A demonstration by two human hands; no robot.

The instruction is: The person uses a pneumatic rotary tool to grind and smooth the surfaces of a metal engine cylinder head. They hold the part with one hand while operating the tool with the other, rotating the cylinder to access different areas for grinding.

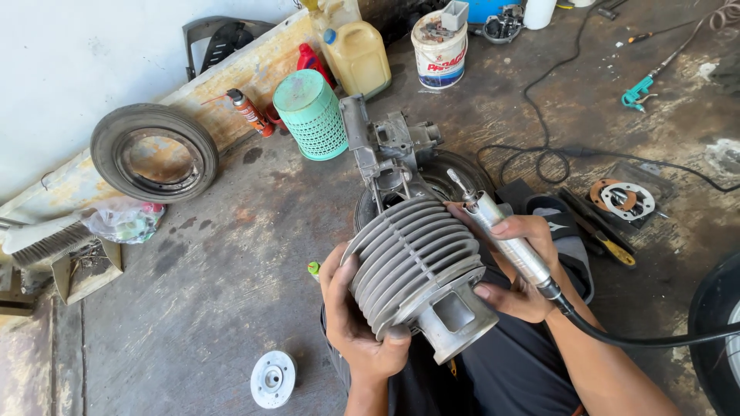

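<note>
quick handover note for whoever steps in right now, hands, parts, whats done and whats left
Left hand: cradles the grey finned cylinder from below, over the lap.
Right hand: grips the silver rotary tool on its black hose; fingers also steady the cylinder; bit points up, away from it.
Nearby: engine block ahead, round white disc on the floor, gaskets to the right.
Done: cylinder is off the engine.
Left: no grinding contact now; port finish cannot be judged.

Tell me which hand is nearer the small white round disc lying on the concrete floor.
Left. The left hand, gripping the grey finned cylinder, sits just right of the white disc; the right hand, holding the silver rotary tool, is farther right.
</note>
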